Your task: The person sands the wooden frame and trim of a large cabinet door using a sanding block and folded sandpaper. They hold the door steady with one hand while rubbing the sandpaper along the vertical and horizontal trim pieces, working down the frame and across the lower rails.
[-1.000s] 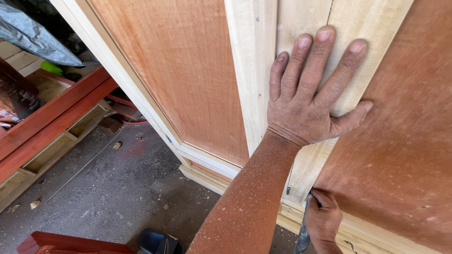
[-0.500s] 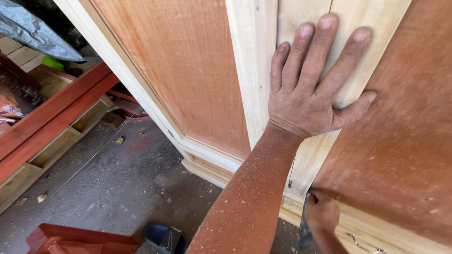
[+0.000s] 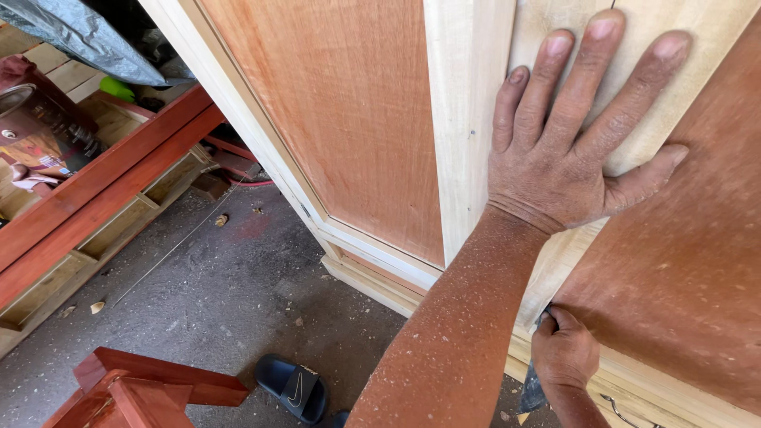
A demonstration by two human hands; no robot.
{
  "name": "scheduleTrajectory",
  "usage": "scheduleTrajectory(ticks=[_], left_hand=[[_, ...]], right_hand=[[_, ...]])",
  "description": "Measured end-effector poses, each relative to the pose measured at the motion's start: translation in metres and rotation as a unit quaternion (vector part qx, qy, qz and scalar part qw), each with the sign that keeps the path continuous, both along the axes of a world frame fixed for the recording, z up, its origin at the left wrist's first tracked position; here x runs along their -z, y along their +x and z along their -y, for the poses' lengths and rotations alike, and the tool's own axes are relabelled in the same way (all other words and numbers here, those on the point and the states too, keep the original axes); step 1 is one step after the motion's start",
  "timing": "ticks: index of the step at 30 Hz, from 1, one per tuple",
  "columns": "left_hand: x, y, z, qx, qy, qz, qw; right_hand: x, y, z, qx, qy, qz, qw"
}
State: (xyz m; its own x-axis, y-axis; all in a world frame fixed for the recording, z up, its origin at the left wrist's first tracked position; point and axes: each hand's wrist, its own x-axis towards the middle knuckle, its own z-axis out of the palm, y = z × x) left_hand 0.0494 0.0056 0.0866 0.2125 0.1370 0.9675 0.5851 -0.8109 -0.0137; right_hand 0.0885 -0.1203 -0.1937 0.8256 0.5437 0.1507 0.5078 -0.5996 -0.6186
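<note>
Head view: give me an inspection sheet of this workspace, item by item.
Surface: dusty concrete floor, wood chips scattered.
Job's things: wooden door with reddish panels and a pale stile.
Clutter: dark sandal, red stool, red frame, tin can.
Grippers: left hand flat and open on the stile; right hand closed on a dark object low on the door.
Cables: red cord by the door's edge, kind unclear.
Surroundings: grey tarp upper left.
</note>
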Motion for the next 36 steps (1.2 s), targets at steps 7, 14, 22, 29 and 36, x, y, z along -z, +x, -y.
scheduleTrajectory(ticks=[7, 14, 22, 29, 36], left_hand=[[0.031, -0.010, 0.000, 0.007, 0.008, -0.030, 0.999], [0.038, -0.008, -0.001, 0.002, 0.001, -0.047, 0.999], [0.037, -0.008, -0.003, 0.020, 0.013, -0.033, 0.999], [0.037, -0.007, -0.004, 0.012, 0.028, -0.018, 0.999], [0.037, -0.009, -0.003, 0.013, 0.014, -0.034, 0.999]], right_hand=[[0.010, 0.004, 0.003, -0.016, 0.025, 0.044, 0.999], [0.028, 0.006, 0.006, -0.020, -0.004, 0.009, 1.000], [0.053, 0.015, -0.001, 0.025, 0.006, -0.085, 0.996], [0.038, 0.018, 0.002, 0.012, 0.169, -0.241, 0.956], [0.022, 0.015, 0.025, 0.017, 0.130, -0.089, 0.987]])
